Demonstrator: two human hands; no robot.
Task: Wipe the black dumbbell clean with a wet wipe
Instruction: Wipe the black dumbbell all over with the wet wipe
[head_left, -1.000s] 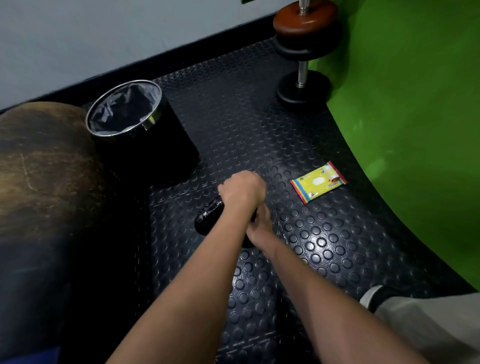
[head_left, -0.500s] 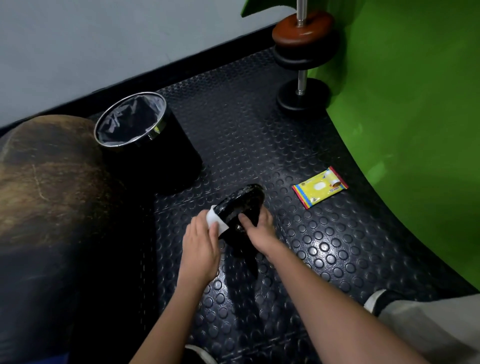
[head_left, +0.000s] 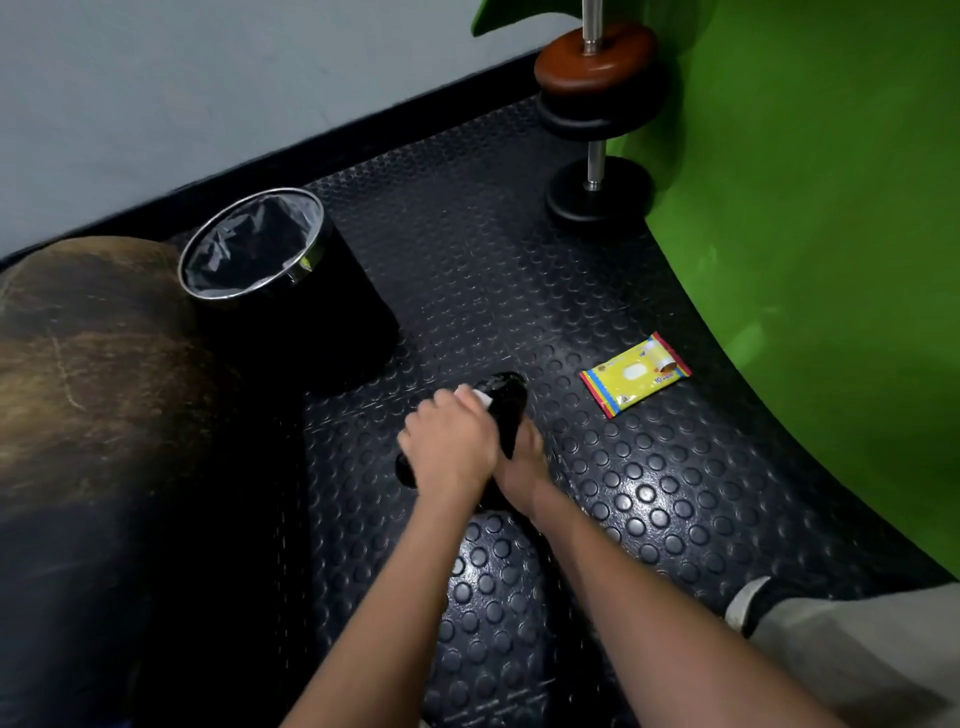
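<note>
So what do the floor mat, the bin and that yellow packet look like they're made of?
Floor mat: likely rubber, dark with raised round studs that catch a dull sheen. Bin: black body, material unclear, with a shiny metal-looking rim and a crinkled clear plastic liner. Yellow packet: glossy printed plastic film, by its flat, sealed edges.

Black glossy dumbbell (head_left: 506, 397); white wipe (head_left: 480, 399); yellow wipe pack (head_left: 635, 374), red-blue edges; black studded mat (head_left: 649, 493).
</note>
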